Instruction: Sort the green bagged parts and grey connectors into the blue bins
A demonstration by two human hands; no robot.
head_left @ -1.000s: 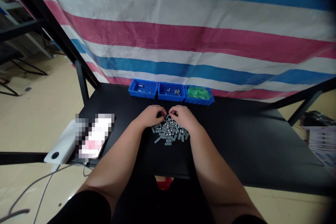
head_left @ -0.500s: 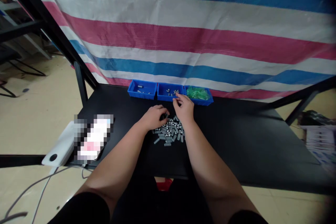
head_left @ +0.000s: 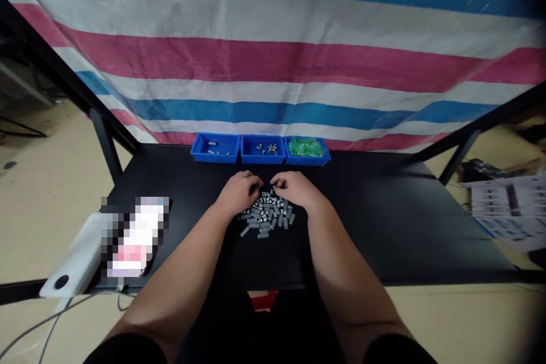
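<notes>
A loose pile of small grey metal cylinders (head_left: 268, 216), some with shiny rounded ends, lies on the black table (head_left: 367, 227). My left hand (head_left: 241, 190) is at the pile's upper left, fingers curled in a pinch; what they hold is too small and shaded to make out. Across from it, my right hand (head_left: 294, 187) hovers by the pile's upper right edge, thumb and index finger pinched together. Any piece between those fingertips cannot be made out. Just beyond both hands stands the middle blue bin (head_left: 262, 158), with several small screw-like metal pieces inside.
The left blue bin (head_left: 214, 156) contains a few small metal parts. Green plastic packets (head_left: 306, 147) fill the right blue bin (head_left: 309, 160). A phone (head_left: 139, 236) and a white power bank (head_left: 75, 256) with cables lie at left. A striped tarp (head_left: 273, 57) hangs behind.
My right hand has drawn back from the middle bin to the pile's upper edge, close to my left hand. The left hand stays by the pile. The whole view has shifted slightly.
</notes>
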